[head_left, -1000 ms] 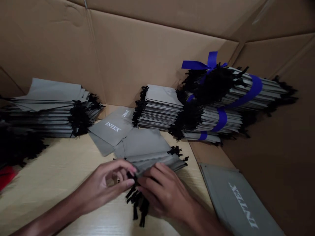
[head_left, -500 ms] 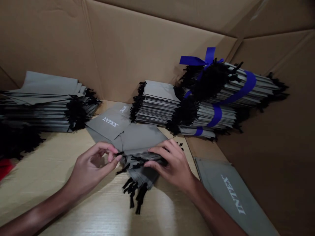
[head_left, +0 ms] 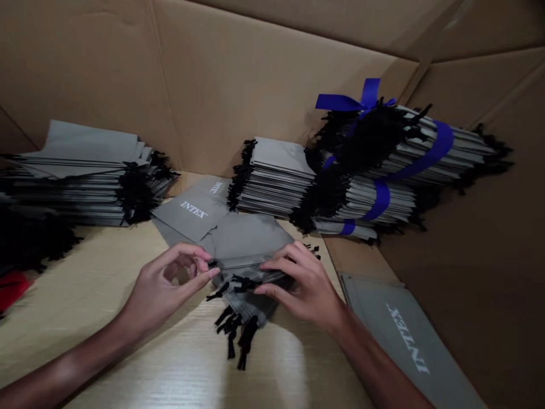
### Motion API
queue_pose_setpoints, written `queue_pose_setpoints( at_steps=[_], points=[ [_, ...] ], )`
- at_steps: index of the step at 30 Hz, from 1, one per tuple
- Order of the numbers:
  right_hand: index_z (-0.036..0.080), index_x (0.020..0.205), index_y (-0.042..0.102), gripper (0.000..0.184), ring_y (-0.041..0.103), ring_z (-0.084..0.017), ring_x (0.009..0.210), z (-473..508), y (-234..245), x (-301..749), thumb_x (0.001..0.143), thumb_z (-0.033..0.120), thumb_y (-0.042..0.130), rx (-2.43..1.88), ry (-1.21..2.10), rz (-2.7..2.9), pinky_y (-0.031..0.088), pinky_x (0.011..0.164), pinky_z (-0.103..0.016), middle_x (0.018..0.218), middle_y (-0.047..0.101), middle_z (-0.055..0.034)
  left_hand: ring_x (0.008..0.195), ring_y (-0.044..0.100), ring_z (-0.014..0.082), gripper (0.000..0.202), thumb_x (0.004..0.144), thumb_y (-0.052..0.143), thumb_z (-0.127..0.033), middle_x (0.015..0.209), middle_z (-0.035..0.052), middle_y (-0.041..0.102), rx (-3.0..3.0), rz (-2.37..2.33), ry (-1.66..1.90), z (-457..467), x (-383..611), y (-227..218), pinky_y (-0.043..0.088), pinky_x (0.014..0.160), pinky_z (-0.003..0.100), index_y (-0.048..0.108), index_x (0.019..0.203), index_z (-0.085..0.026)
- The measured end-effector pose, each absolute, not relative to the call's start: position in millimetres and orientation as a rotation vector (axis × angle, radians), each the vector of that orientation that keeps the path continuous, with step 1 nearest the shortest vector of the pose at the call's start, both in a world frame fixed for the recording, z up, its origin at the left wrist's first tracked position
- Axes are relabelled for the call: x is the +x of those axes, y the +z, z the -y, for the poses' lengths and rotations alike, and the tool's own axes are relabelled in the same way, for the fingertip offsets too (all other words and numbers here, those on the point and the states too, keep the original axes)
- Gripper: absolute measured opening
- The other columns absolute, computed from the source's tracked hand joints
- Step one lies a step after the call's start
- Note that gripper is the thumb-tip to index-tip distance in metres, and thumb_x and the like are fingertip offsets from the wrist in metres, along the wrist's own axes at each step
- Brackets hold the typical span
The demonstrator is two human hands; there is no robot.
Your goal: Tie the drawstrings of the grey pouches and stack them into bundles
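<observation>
A small pile of grey pouches [head_left: 247,250] with black drawstrings [head_left: 238,335] lies on the pale wooden table [head_left: 106,318] in front of me. My left hand [head_left: 168,284] pinches a black cord at the pile's left corner between thumb and fingers. Over the pile's near edge, my right hand [head_left: 304,281] grips the top pouches with curled fingers. Both forearms reach in from the bottom of the view.
Tall stacks of the same grey pouches stand at the left [head_left: 85,176] and middle back [head_left: 272,179]. Blue-ribboned bundles [head_left: 383,165] lie at the right. Loose INTEX pouches [head_left: 193,210] lie behind the pile, one more [head_left: 404,341] at the right. Cardboard walls [head_left: 238,74] surround everything. Something red [head_left: 11,289] shows at the left edge.
Both hands moved away from me onto the pile's near edge. The right hand went from the dangling cords to the top pouches; the left stays pinched at the corner.
</observation>
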State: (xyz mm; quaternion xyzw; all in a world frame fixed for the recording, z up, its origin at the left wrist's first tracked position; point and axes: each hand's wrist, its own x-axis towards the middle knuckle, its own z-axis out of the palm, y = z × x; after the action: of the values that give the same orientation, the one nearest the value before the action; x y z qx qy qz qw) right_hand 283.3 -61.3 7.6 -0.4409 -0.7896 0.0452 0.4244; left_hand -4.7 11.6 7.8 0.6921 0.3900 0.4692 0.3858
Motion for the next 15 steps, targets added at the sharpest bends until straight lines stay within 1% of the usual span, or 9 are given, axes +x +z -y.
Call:
queue_pose_setpoints(
  at_steps=[3, 5, 7, 10, 13, 15],
  points=[
    [0.021, 0.113, 0.083, 0.033, 0.064, -0.022, 0.091, 61.6, 7.1, 285.1, 0.097, 0.048, 0.092, -1.09, 0.172, 1.978, 0.048, 0.081, -0.037, 0.1, 0.076, -0.0046, 0.069, 0.073, 0.0138, 0.025, 0.079, 0.097, -0.033, 0.075, -0.0062, 0.075, 1.76, -0.992, 1.177, -11.6, -4.8, 9.9, 0.06, 0.069, 0.021, 0.077, 0.091, -0.026],
    [0.022, 0.113, 0.083, 0.038, 0.064, -0.022, 0.091, 62.1, 7.0, 285.7, 0.094, 0.053, 0.094, -1.09, 0.23, 1.994, 0.048, 0.08, -0.037, 0.099, 0.077, -0.0042, 0.068, 0.072, 0.0133, 0.025, 0.078, 0.098, -0.032, 0.075, -0.0062, 0.076, 1.771, -0.983, 1.184, -12.1, -4.8, 12.5, 0.06, 0.069, 0.021, 0.076, 0.089, -0.026],
    [0.022, 0.112, 0.082, 0.044, 0.064, -0.022, 0.089, 62.9, 7.4, 285.9, 0.093, 0.06, 0.093, -1.085, 0.294, 2.017, 0.047, 0.08, -0.038, 0.098, 0.078, -0.0038, 0.068, 0.071, 0.013, 0.026, 0.078, 0.098, -0.032, 0.075, -0.0061, 0.077, 1.777, -0.975, 1.19, -12.9, -4.7, 14.9, 0.059, 0.069, 0.021, 0.076, 0.089, -0.026],
    [0.023, 0.112, 0.082, 0.048, 0.064, -0.022, 0.088, 64.8, 8.5, 285.7, 0.102, 0.069, 0.079, -1.088, 0.37, 2.031, 0.047, 0.08, -0.039, 0.097, 0.077, -0.0041, 0.068, 0.07, 0.0133, 0.026, 0.078, 0.099, -0.034, 0.076, -0.0054, 0.077, 1.782, -0.985, 1.165, -14.0, -4.6, 16.5, 0.058, 0.067, 0.021, 0.076, 0.087, -0.026],
    [0.023, 0.112, 0.083, 0.046, 0.063, -0.022, 0.089, 66.5, 9.6, 285.6, 0.112, 0.065, 0.065, -1.104, 0.399, 2.025, 0.046, 0.08, -0.038, 0.096, 0.075, -0.0046, 0.065, 0.069, 0.013, 0.026, 0.079, 0.098, -0.039, 0.074, -0.0043, 0.076, 1.784, -1.009, 1.102, -14.2, -4.7, 16.0, 0.055, 0.062, 0.021, 0.076, 0.081, -0.024],
    [0.022, 0.112, 0.082, 0.043, 0.063, -0.022, 0.089, 66.6, 10.3, 285.8, 0.115, 0.06, 0.062, -1.111, 0.385, 2.024, 0.046, 0.08, -0.039, 0.096, 0.075, -0.0047, 0.064, 0.067, 0.0127, 0.027, 0.08, 0.097, -0.04, 0.073, -0.0043, 0.075, 1.791, -1.006, 1.066, -14.4, -5.6, 15.7, 0.054, 0.06, 0.02, 0.076, 0.079, -0.024]
  ],
)
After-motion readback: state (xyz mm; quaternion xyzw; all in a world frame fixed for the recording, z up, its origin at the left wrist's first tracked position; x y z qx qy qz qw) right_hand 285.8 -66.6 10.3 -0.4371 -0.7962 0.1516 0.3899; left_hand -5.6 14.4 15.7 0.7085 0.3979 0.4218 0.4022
